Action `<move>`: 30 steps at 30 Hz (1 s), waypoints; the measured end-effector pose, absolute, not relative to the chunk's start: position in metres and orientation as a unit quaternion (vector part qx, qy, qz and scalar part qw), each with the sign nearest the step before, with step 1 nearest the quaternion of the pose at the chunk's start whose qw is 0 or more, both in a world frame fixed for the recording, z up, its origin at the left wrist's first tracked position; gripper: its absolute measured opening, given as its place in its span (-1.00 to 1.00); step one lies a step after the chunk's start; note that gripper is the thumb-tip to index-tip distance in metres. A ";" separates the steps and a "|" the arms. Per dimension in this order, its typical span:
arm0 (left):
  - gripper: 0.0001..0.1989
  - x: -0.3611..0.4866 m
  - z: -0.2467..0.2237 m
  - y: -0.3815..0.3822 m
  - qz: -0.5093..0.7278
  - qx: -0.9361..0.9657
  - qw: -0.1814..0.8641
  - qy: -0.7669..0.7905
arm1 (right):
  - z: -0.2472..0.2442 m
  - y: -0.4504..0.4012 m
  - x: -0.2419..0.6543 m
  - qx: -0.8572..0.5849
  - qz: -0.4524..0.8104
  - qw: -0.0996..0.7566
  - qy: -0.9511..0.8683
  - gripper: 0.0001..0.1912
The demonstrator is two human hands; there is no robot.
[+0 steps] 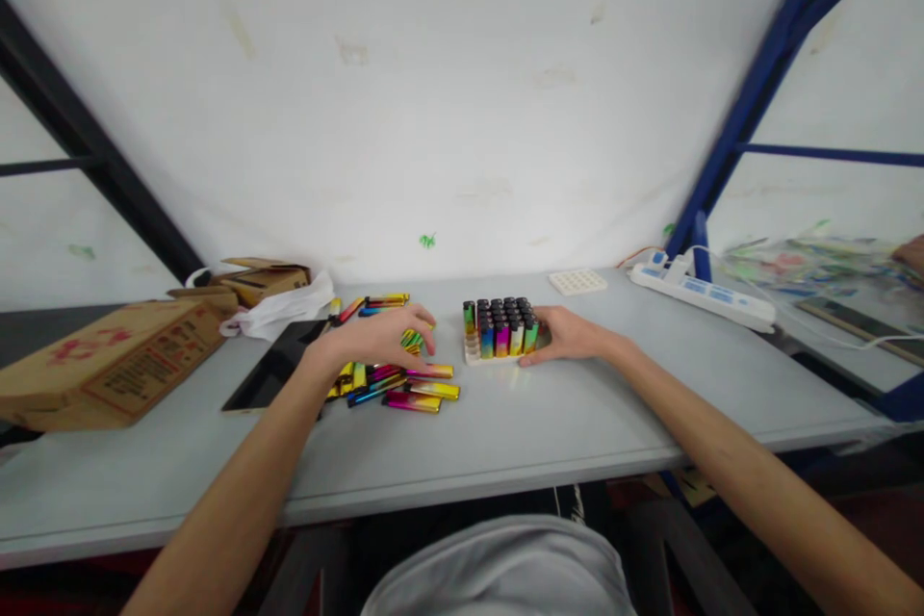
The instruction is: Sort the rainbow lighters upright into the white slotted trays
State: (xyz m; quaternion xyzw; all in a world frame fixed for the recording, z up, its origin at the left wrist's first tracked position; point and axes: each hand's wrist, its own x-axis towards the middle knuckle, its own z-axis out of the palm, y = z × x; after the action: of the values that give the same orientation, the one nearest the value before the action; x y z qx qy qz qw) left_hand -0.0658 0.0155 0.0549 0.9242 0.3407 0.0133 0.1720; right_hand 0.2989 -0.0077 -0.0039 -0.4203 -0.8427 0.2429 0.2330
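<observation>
Several lighters with black tops stand upright in a white holder [498,360] near the middle of the table. Some holes along its left side are bare. My right hand [567,335] rests against the holder's right side, thumb at the front corner, gripping it. Over a loose pile of shiny coloured lighters [423,401] to the left is my left hand [382,335], fingers apart and curved downward. Its fingertips hang above the pile, and nothing shows held between them.
A white perforated tray [577,282] lies near the wall. On the right is a white power strip [704,296] with cables. Cardboard boxes [115,361], a white plastic bag [285,306] and a dark tray [278,368] are at the left.
</observation>
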 end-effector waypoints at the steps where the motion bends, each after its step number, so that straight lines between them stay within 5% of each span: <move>1: -0.67 -0.067 0.055 0.015 -0.003 0.922 0.173 0.346 | -0.004 -0.008 0.299 -0.421 0.244 0.233 -0.842 -0.23; 5: -0.74 -0.065 0.054 0.014 -0.017 0.922 0.178 0.344 | -0.003 -0.008 0.299 -0.425 0.241 0.230 -0.842 -0.23; 14: -0.53 -0.041 0.066 0.005 0.280 0.819 0.341 0.368 | -0.002 -0.009 0.298 -0.426 0.234 0.223 -0.845 -0.22; 19: -0.64 -0.035 0.058 0.011 0.377 0.756 0.364 0.392 | 0.000 -0.010 0.298 -0.427 0.234 0.215 -0.847 -0.22; 30: -0.55 -0.006 0.032 0.002 0.362 0.635 0.606 0.313 | 0.001 -0.010 0.297 -0.426 0.239 0.218 -0.845 -0.22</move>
State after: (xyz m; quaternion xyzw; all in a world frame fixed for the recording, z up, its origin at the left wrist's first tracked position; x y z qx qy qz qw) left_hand -0.0056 0.0021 0.0322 0.6348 0.3133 0.3623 0.6063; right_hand 0.2965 -0.0100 0.0009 -0.4261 -0.8448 0.2394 0.2178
